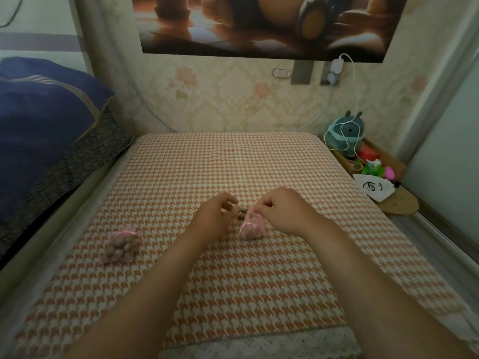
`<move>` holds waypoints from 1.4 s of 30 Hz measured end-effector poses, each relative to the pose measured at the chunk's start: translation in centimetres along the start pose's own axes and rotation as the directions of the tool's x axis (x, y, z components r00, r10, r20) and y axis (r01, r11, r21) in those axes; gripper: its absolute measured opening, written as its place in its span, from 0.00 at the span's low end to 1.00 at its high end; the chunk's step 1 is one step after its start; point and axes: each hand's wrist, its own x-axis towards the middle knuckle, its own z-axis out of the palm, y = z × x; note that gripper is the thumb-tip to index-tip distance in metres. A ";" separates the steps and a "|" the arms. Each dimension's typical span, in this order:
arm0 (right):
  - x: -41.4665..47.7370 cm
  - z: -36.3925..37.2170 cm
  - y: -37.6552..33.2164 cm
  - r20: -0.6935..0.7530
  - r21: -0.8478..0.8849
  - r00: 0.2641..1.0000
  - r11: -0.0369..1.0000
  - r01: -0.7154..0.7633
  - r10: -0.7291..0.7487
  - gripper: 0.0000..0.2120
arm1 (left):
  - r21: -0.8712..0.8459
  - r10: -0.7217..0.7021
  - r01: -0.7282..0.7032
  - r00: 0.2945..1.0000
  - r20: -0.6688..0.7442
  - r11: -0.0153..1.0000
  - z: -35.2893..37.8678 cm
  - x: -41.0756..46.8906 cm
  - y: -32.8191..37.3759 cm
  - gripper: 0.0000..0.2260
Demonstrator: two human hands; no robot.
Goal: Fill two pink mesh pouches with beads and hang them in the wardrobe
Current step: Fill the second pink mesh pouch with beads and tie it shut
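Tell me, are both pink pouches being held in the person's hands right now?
No, only the pouch by the right hand is pinched at its top; the other filled pouch lies alone on the checked cloth, off to the left.

My two arms are bare from the lower edge of the view up to the wrists; no sleeve covers them. My left hand (pixel 216 216) and my right hand (pixel 281 211) wear no glove, ring, watch or bracelet. My fingernails look short, but the view is soft there.
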 end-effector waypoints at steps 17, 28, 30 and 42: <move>-0.2 -0.7 0.1 0.045 -0.065 0.999 0.997 0.031 -0.028 0.14 | 0.065 0.093 -0.101 0.989 0.112 0.993 -1.0 -2.3 5.2 0.05; 1.0 0.3 1.1 -0.051 0.165 0.999 0.986 0.016 -0.008 0.11 | 0.161 -0.020 0.006 0.996 0.090 0.987 -2.1 -2.1 5.4 0.10; 1.2 1.0 1.8 -0.074 0.130 0.997 0.991 -0.007 0.017 0.11 | 0.162 -0.023 0.010 0.997 0.080 0.987 -2.7 -2.1 5.3 0.09; 2.1 4.9 2.7 -0.016 -0.093 0.999 0.995 -0.038 0.037 0.05 | 0.166 -0.074 0.061 0.994 0.077 0.984 -4.9 -2.4 3.8 0.09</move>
